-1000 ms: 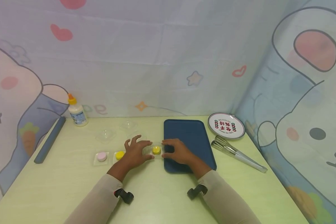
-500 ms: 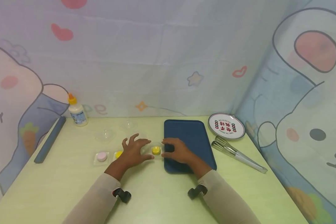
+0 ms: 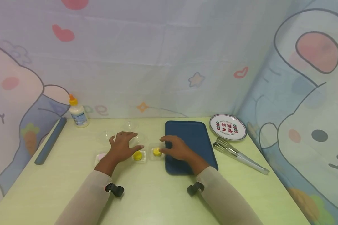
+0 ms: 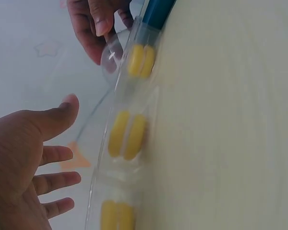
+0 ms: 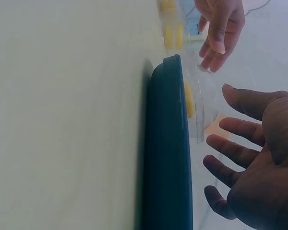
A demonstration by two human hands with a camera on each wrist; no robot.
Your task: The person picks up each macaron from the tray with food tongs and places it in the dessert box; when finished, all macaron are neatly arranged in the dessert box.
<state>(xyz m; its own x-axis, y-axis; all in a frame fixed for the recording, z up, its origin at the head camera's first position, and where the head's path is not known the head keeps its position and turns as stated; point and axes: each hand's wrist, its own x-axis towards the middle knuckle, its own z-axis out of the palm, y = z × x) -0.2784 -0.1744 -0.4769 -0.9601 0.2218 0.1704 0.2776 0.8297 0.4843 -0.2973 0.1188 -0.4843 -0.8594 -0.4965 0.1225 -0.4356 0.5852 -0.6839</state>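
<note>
"Yellow macaron: where?"
"In a clear box on the bench, at four o'clock from the left hand; that grip is spread."
"And rightward?"
"Another yellow macaron, nine o'clock from the right hand, whose grip is also spread, over the blue tray."

Two beige-sleeved arms reach forward, the bare left hand and bare right hand apart, thumbs spread from fingers

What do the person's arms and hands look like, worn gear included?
The left sleeve and right sleeve are long, plain beige, each with a small black device at its end; no cables show. The left hand and right hand wear no gloves.
</note>
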